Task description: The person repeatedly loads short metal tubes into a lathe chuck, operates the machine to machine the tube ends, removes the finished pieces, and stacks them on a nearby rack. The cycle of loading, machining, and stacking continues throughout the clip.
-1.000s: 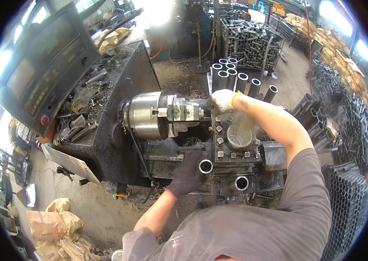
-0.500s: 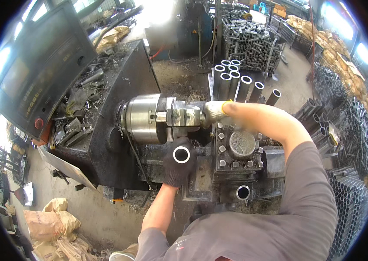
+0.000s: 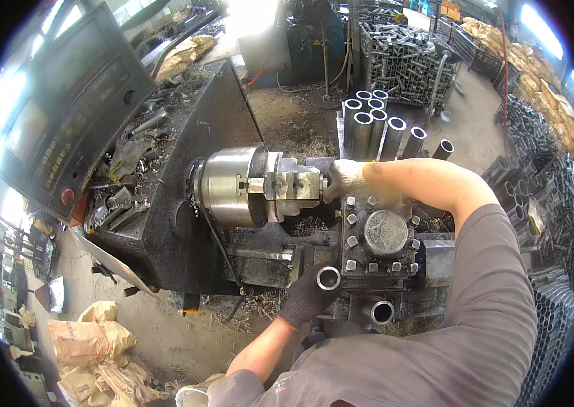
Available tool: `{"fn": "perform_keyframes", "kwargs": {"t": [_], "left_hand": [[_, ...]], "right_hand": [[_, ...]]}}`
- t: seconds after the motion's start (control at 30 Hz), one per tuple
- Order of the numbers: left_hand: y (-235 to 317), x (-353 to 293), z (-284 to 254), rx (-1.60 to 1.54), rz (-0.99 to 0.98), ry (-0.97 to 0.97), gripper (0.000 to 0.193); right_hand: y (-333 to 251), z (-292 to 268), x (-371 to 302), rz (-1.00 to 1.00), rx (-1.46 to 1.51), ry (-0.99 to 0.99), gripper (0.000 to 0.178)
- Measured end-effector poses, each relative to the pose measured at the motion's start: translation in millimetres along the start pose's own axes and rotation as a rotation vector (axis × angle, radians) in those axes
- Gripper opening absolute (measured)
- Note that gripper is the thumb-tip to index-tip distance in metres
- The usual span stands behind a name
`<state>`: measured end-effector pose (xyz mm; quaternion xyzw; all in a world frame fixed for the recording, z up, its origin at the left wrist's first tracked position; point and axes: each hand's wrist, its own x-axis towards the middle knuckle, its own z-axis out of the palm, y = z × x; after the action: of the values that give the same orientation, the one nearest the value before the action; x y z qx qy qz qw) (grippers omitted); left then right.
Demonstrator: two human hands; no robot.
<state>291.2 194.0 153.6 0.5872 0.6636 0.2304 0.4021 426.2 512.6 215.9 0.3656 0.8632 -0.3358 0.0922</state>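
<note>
My left hand (image 3: 306, 297), in a black glove, is closed around a short metal tube (image 3: 328, 278), its open end facing up, by the near left corner of the lathe's tool post (image 3: 386, 233). My right hand (image 3: 345, 179) wears a pale glove with dark, stained fingers. Those fingers are bent against the outer end of the chuck jaws (image 3: 293, 185); whatever they grip there is hidden. The steel lathe chuck (image 3: 234, 186) sits left of that hand. Another tube (image 3: 382, 312) stands on the near side of the tool post.
Several upright tubes (image 3: 396, 124) are grouped beyond the tool post. A wire crate (image 3: 409, 64) full of metal pieces is behind them. Stacked tubes (image 3: 555, 325) lie at the right. The machine housing (image 3: 192, 156) and paper sacks (image 3: 90, 336) are on the left.
My left hand has moved right and nearer to me, carrying the tube from below the chuck to beside the tool post. The right hand stays at the jaws. The view has shifted slightly.
</note>
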Motion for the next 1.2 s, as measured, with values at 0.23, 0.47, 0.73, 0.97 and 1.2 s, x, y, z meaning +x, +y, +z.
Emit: {"fn": "perform_keyframes", "kwargs": {"t": [0.23, 0.47, 0.73, 0.97, 1.2], "left_hand": [[17.2, 61.5, -52.1, -0.005, 0.66, 0.758, 0.046], [-12.8, 61.8, -23.0, -0.175, 0.689, 0.72, 0.044], [-13.8, 10.5, 3.6, -0.022, 0.21, 0.227, 0.045], [-23.1, -0.4, 12.9, -0.071, 0.038, -0.013, 0.068], [28.6, 55.3, -83.1, 0.632, 0.677, 0.688, 0.072]], "right_hand": [[0.7, 3.6, -4.9, -0.052, -0.028, 0.122, 0.049], [62.0, 29.5, 27.5, -0.06, 0.434, 0.044, 0.048], [86.9, 9.5, 39.6, -0.161, 0.626, -0.4, 0.037], [50.8, 16.5, 30.8, -0.097, 0.271, -0.145, 0.043], [56.0, 5.0, 42.0, -0.043, 0.313, -0.363, 0.031]]}}
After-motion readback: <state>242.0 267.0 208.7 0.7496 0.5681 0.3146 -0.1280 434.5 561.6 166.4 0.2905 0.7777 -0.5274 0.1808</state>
